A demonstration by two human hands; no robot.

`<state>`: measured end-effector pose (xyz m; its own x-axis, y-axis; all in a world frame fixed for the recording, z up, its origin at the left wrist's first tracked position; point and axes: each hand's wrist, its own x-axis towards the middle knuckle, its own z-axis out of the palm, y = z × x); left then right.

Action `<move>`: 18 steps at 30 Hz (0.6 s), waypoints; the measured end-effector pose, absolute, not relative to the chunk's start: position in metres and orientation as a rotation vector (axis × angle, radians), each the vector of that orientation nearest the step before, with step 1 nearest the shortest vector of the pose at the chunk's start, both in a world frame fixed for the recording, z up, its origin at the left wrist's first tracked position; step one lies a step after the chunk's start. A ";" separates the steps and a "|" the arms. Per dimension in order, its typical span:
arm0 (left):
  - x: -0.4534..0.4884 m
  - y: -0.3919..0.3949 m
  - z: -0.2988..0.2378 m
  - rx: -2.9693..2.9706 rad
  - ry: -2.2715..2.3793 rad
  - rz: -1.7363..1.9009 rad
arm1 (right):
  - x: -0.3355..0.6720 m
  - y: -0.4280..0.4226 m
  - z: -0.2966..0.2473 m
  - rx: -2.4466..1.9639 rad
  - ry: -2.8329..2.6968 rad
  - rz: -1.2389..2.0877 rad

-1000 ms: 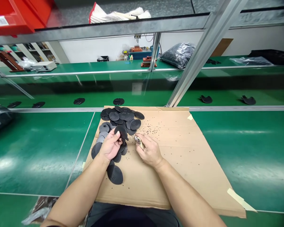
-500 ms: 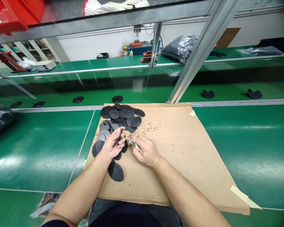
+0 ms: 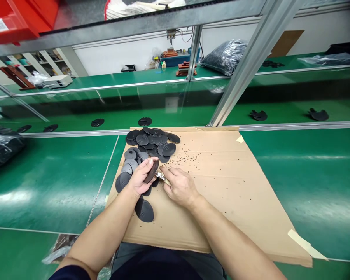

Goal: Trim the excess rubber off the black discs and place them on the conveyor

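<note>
My left hand [image 3: 141, 177] is closed on the edge of a black oval disc [image 3: 152, 171], tilted up with its face partly turned to me. My right hand [image 3: 181, 186] grips a pair of cutting pliers [image 3: 161, 177] with pale handles. Their metal jaws point left and lie close to the disc's edge; I cannot tell whether they touch it. Beyond my hands is a pile of similar black discs [image 3: 156, 140] on a cardboard sheet [image 3: 221, 217]. More discs lie under and beside my left hand, and a single disc [image 3: 144, 211] is nearer to me.
Tiny black scraps [image 3: 186, 157] are scattered on the cardboard. Behind it runs a green conveyor belt [image 3: 175, 109] with spaced black pieces, such as a curved one [image 3: 259, 115]. A slanting metal post [image 3: 239, 70] rises at the back right. A red bin [image 3: 20, 23] sits on the shelf above.
The disc in my left hand has turned from nearly edge-on to showing more of its face. The pliers stay in my right hand, almost in the same place.
</note>
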<state>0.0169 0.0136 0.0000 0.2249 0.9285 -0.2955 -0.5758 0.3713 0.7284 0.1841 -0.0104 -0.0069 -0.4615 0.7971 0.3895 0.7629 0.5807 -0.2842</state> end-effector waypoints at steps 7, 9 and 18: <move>0.019 0.013 -0.005 0.530 0.848 1.134 | 0.183 -0.014 -0.004 -1.328 -2.391 0.054; 0.019 0.013 -0.005 0.533 0.863 1.137 | 0.183 -0.015 -0.004 -1.369 -2.409 0.057; 0.020 0.012 0.005 0.355 0.703 1.069 | 0.182 -0.012 -0.012 -1.243 -2.152 0.216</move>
